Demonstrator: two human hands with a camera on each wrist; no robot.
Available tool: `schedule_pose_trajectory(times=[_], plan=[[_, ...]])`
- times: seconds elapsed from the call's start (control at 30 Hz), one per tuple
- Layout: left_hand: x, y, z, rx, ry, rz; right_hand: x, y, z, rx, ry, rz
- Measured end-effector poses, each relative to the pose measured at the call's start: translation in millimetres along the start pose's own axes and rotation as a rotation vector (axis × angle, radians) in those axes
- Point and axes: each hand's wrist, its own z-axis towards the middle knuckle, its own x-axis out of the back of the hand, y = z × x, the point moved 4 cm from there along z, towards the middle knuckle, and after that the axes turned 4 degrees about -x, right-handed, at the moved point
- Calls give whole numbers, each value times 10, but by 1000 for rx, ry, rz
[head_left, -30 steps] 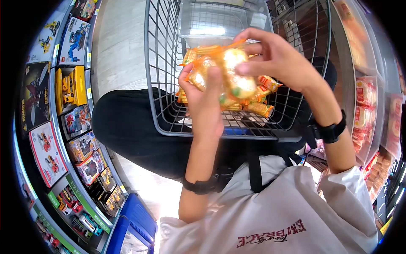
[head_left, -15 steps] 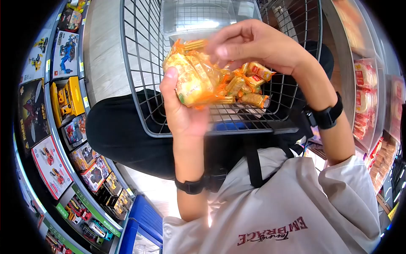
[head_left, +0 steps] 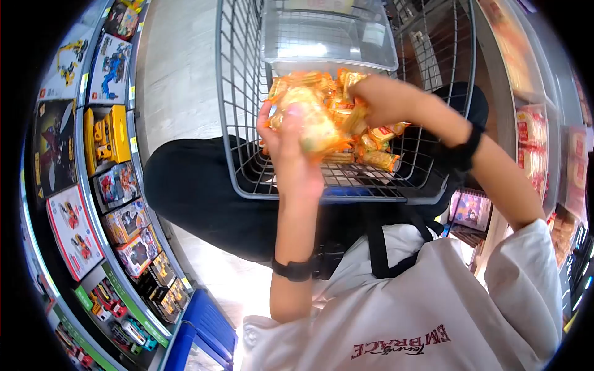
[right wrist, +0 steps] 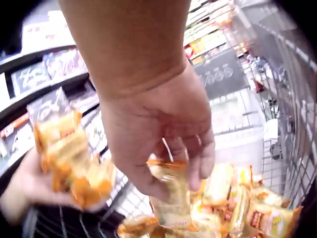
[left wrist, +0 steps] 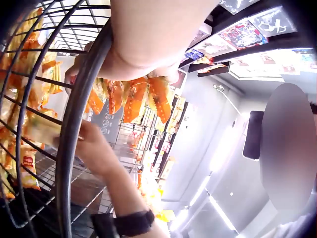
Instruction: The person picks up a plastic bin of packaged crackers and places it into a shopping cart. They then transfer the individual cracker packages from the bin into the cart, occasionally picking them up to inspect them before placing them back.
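My left hand [head_left: 294, 157] grips a bunch of several snack packets [head_left: 315, 127] in clear and orange wrappers, held above the wire shopping cart [head_left: 322, 199]. The orange ends of the bunch [left wrist: 134, 99] hang below the palm in the left wrist view. My right hand [head_left: 393, 102] is down in the cart, blurred in the head view. In the right wrist view its thumb and fingers pinch one upright snack packet [right wrist: 171, 198]. Beside and beneath that packet lies a loose pile of the same packets [right wrist: 237, 198].
A clear plastic bin [head_left: 325, 37] stands at the cart's far end. Toy boxes [head_left: 74, 232] fill the shelf on the left. Bagged food in clear bins [head_left: 532, 145] lines the right. A blue container [head_left: 207, 324] stands at lower left.
My right hand has moved away from the packets in my left hand and down into the pile. The left hand still holds its bunch, now slightly further right in the view.
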Motion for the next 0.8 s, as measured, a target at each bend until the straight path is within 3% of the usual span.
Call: schedule_pose_trajectory(times=[0.03,0.13,0.2,0.43,0.5,0.53,0.6,0.67,0.73,0.8], plan=[[-24,36,-19,-30,24,41,355,-65,-98,-13,-37,107],[-74,68,-52,-56,67,101,809,138,-420,85,184,683],[-55,37,-29,-78,56,105,931,254,-550,4,195,1119],[-171,45,-104,-65,49,294,527,-516,-327,18,41,1226],[-140,17,-79,-63,72,310,510,-554,-304,-123,361,1123],[-118,-3,-84,-60,74,319,535,-586,-311,-125,360,1133],[-121,-60,-86,-32,-15,290,540,-686,-324,-98,51,1450],[-88,-35,-52,-11,-92,310,545,-658,-270,-90,41,1414],[-273,31,-104,131,-321,178,594,-654,-247,-62,-31,1341],[-254,21,-109,97,-268,308,591,-625,-233,-72,24,1246]])
